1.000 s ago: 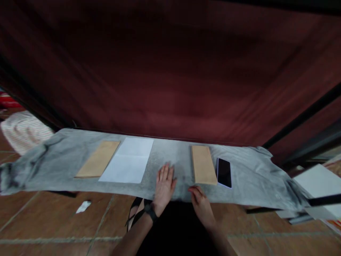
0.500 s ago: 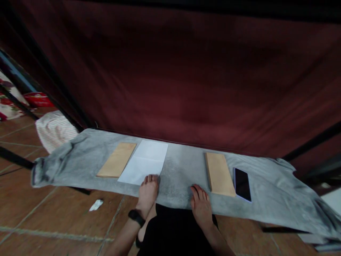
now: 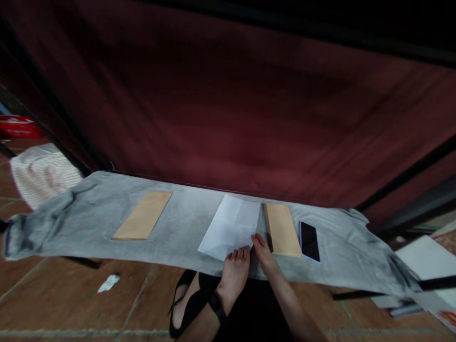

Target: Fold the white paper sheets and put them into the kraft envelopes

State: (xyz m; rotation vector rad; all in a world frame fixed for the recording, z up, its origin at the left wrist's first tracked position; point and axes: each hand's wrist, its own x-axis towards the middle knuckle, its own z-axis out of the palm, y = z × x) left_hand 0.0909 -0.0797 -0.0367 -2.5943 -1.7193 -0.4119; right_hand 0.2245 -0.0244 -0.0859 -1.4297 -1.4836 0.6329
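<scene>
A white sheet of paper (image 3: 231, 225) with faint fold creases lies slanted over the middle of the grey cloth. The fingers of my left hand (image 3: 235, 270) are curled on its near edge, gripping it. At the sheet's near right corner, my right hand (image 3: 262, 252) has its fingers closed on the edge. Just right of the sheet lies a stack of brown envelope-like rectangles (image 3: 284, 230), with a dark side showing. A flatter brown rectangle (image 3: 143, 216) like an envelope lies farther left. The undersides of both hands are hidden.
A grey cloth (image 3: 81, 218) covers the long narrow table. A phone (image 3: 309, 241) with a dark screen lies right of the stack. A dark red curtain (image 3: 228, 114) hangs behind. Striped fabric (image 3: 44, 171) is at left; a crumpled white scrap (image 3: 109, 283) lies on the tiled floor.
The white sheet has slid right with my left hand, away from the left brown rectangle to beside the stack. My right hand has closed on the sheet's right corner. The view has shifted slightly right.
</scene>
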